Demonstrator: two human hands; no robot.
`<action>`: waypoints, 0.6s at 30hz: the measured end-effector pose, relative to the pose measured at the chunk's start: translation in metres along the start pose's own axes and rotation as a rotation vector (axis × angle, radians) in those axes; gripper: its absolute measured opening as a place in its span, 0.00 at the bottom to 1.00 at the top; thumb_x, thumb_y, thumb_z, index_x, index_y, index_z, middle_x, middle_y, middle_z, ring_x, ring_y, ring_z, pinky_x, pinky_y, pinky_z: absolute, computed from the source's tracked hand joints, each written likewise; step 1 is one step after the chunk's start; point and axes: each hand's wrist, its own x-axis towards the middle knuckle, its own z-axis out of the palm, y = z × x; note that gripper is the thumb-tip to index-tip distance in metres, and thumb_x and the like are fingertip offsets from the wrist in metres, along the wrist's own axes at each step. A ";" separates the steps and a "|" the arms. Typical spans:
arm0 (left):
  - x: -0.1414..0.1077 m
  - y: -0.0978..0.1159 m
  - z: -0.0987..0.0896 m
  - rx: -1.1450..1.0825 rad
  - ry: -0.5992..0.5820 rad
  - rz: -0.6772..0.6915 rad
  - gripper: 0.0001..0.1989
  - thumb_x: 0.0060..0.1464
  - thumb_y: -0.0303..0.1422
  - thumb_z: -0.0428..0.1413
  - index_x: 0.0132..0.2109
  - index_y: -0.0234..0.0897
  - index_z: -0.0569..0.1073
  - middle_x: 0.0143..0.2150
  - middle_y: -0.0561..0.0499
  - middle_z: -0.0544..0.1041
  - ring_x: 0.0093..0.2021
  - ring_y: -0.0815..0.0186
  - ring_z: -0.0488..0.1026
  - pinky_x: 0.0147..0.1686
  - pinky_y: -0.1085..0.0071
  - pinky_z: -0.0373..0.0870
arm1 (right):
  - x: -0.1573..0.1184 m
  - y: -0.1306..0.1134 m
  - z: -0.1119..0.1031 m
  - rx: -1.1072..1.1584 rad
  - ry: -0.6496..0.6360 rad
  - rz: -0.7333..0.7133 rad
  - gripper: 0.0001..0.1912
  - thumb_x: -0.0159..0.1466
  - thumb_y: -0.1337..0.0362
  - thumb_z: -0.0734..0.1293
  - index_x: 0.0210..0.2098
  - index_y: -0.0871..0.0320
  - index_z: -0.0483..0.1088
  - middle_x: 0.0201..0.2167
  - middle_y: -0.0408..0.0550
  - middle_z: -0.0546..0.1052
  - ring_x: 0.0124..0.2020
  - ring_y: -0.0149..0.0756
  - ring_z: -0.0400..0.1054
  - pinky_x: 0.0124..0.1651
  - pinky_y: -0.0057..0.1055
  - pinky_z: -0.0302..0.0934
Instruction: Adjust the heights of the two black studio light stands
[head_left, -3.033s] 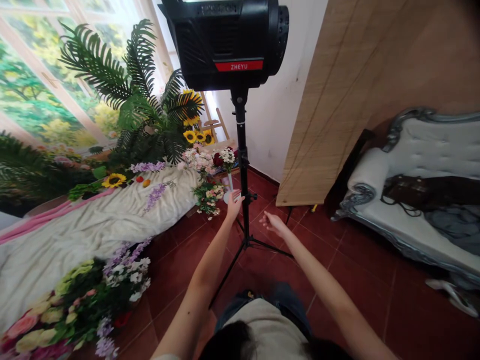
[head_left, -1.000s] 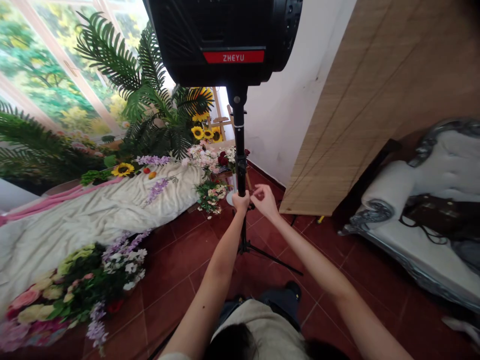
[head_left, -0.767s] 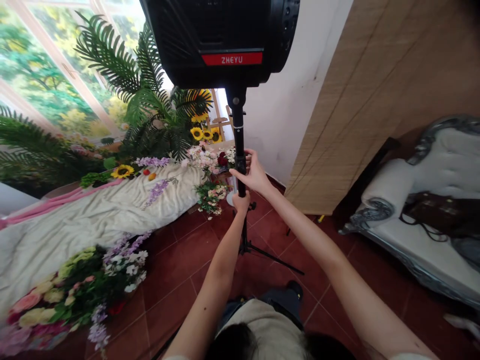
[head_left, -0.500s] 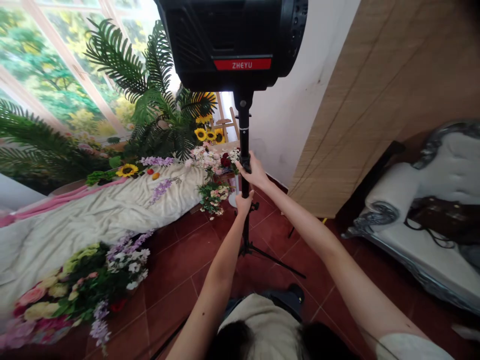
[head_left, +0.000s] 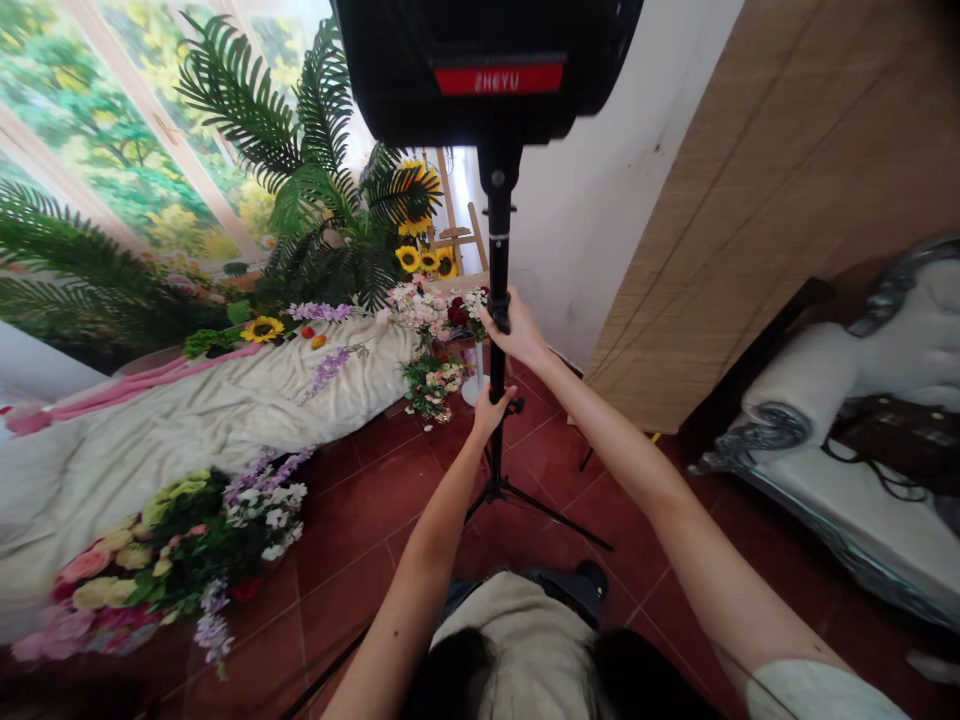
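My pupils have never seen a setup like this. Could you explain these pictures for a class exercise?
There is no machine, just a person working bare-handed. Every picture comes from one head-worn camera looking forward and down. The left hand's grip is on the pole of a black stand; the right hand's grip is higher up, below a boxy black device marked ZHEYU, perhaps a studio light. Toward the left, purple flowers and a small orange object lie on cream cloth.

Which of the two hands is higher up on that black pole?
The right hand: it wraps the black pole at a collar, while the left hand holds it lower down, beside a small knob.
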 end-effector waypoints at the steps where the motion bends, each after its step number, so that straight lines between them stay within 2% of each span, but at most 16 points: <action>1: 0.000 -0.002 -0.001 0.000 -0.016 0.014 0.22 0.38 0.46 0.63 0.35 0.35 0.68 0.26 0.54 0.72 0.21 0.70 0.70 0.23 0.74 0.67 | -0.011 0.004 0.005 -0.014 -0.007 0.029 0.17 0.62 0.51 0.59 0.43 0.55 0.55 0.27 0.44 0.67 0.28 0.38 0.66 0.33 0.33 0.59; 4: 0.002 -0.010 -0.002 0.003 -0.043 0.078 0.23 0.35 0.41 0.65 0.37 0.35 0.69 0.26 0.53 0.73 0.23 0.70 0.71 0.26 0.72 0.69 | -0.045 0.019 0.024 -0.041 -0.027 0.108 0.17 0.61 0.50 0.58 0.42 0.55 0.54 0.25 0.44 0.68 0.26 0.38 0.67 0.29 0.30 0.57; 8: 0.008 -0.023 -0.001 -0.062 0.002 0.107 0.23 0.34 0.34 0.66 0.40 0.33 0.70 0.32 0.48 0.76 0.33 0.64 0.74 0.37 0.67 0.71 | -0.078 0.039 0.046 -0.076 -0.063 0.204 0.16 0.61 0.51 0.58 0.41 0.55 0.54 0.24 0.45 0.70 0.24 0.40 0.67 0.26 0.29 0.54; 10: 0.011 -0.028 0.001 -0.085 0.025 0.105 0.21 0.33 0.32 0.65 0.39 0.32 0.71 0.34 0.47 0.77 0.36 0.62 0.74 0.40 0.64 0.71 | -0.084 0.044 0.051 -0.095 -0.057 0.233 0.16 0.61 0.51 0.57 0.40 0.55 0.54 0.24 0.46 0.71 0.24 0.41 0.67 0.26 0.28 0.54; 13: 0.013 -0.032 0.004 -0.103 0.033 0.101 0.19 0.33 0.31 0.64 0.36 0.31 0.72 0.33 0.46 0.77 0.36 0.61 0.74 0.40 0.63 0.71 | -0.085 0.048 0.052 -0.098 -0.047 0.221 0.15 0.61 0.51 0.57 0.40 0.55 0.53 0.25 0.47 0.71 0.25 0.41 0.68 0.26 0.28 0.54; 18: 0.010 -0.023 0.007 -0.140 0.043 0.134 0.18 0.34 0.33 0.65 0.35 0.33 0.72 0.34 0.45 0.77 0.36 0.61 0.73 0.40 0.64 0.71 | -0.087 0.051 0.053 -0.075 -0.090 0.217 0.16 0.61 0.51 0.57 0.41 0.55 0.53 0.25 0.46 0.71 0.25 0.42 0.68 0.25 0.28 0.53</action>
